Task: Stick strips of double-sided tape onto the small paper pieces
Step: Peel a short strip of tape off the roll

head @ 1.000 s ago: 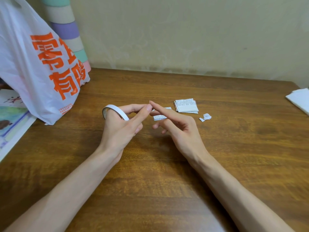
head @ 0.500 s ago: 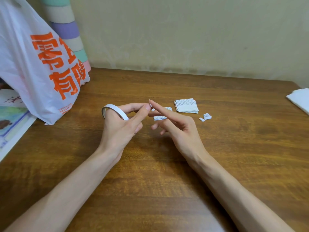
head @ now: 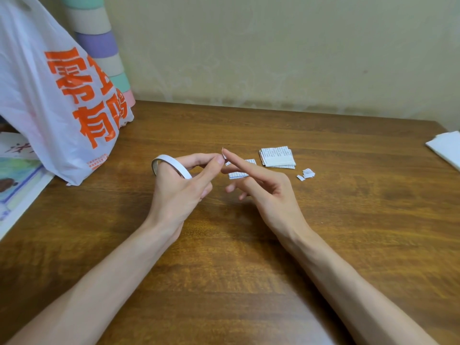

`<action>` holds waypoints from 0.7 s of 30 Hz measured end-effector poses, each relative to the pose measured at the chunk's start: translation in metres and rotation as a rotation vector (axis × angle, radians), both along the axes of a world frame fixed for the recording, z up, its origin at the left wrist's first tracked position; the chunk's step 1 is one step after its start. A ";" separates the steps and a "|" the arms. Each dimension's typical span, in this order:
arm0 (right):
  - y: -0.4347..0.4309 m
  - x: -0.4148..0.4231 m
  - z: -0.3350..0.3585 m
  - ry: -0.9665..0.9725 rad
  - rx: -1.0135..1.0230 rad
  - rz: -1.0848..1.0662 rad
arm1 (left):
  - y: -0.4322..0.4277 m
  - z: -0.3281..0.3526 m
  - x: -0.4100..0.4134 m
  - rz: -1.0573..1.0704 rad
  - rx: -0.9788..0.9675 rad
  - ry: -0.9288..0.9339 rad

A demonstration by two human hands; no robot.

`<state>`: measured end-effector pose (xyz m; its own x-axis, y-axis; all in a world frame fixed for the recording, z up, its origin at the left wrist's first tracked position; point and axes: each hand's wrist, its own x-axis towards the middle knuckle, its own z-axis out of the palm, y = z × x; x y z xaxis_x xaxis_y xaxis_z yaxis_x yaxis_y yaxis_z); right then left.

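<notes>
plastic bag (head: 57, 95): off at the left of the table (head: 224, 282), not in play.
tape roll (head: 169, 163): slipped over the left hand (head: 179, 192) like a bangle; light, thin and floppy, so I'd grab the free end only.
left hand: thumb and forefinger pinched on what looks like the tape end.
right hand (head: 268, 192): forefinger out straight, tip at that same end, other fingers loosely curled (can't tell if it's gripping).
loose paper piece (head: 240, 170): flat, just behind the right forefinger; flimsy, press it down.
paper stack (head: 277, 156): further right, scraps (head: 306, 173) beside it.

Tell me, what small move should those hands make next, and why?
Probably pull the right hand away from the left hand to draw out a strip. The tape roll sits on the left hand, both hands' fingertips meet at what looks like the tape's end, and a paper piece lies on the table just behind.
</notes>
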<state>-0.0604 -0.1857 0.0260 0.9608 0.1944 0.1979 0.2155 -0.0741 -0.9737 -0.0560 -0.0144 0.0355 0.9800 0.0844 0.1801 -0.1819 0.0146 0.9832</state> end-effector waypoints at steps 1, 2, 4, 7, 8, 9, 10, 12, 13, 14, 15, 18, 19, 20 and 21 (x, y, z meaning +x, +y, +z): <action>0.000 0.000 0.000 0.001 0.001 0.000 | 0.000 0.000 0.000 0.002 -0.002 -0.001; 0.000 0.000 0.000 0.001 0.002 -0.001 | 0.001 0.000 0.000 0.001 -0.002 -0.005; 0.000 0.000 0.000 -0.002 0.002 -0.003 | 0.001 0.000 -0.001 -0.002 0.004 -0.015; 0.000 0.000 0.000 -0.006 0.003 -0.008 | 0.001 0.001 -0.001 -0.005 0.011 -0.018; 0.000 0.000 0.000 -0.007 0.004 -0.009 | 0.000 0.001 -0.001 -0.008 0.010 -0.019; 0.000 0.000 0.000 -0.007 0.004 -0.009 | 0.000 0.001 -0.001 -0.009 0.010 -0.019; 0.000 0.000 0.000 -0.008 0.005 -0.009 | 0.000 0.001 -0.001 -0.009 0.008 -0.017; 0.000 0.000 0.000 -0.010 0.005 -0.009 | 0.000 0.001 -0.001 -0.006 0.007 -0.015; 0.000 0.000 -0.001 -0.014 0.000 -0.008 | 0.000 0.001 -0.001 -0.005 0.007 -0.014; 0.000 0.000 -0.001 -0.020 -0.007 -0.010 | 0.000 0.000 -0.001 -0.002 0.005 -0.014; 0.000 0.000 -0.001 -0.027 -0.014 -0.012 | 0.000 0.000 -0.001 -0.001 0.004 -0.015; 0.000 0.001 0.000 -0.038 -0.016 -0.016 | 0.001 0.000 0.000 -0.010 0.010 -0.026; 0.000 0.001 0.000 -0.040 -0.016 -0.016 | 0.001 0.000 0.000 -0.012 0.016 -0.031; 0.000 0.001 0.000 -0.044 -0.018 -0.017 | 0.001 0.000 0.000 -0.009 0.019 -0.034; 0.000 0.001 0.000 -0.048 -0.022 -0.018 | 0.001 0.000 0.000 -0.006 0.019 -0.034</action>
<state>-0.0596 -0.1862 0.0257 0.9535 0.1824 0.2398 0.2605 -0.0993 -0.9603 -0.0562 -0.0137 0.0351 0.9739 0.0746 0.2145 -0.2148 -0.0032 0.9766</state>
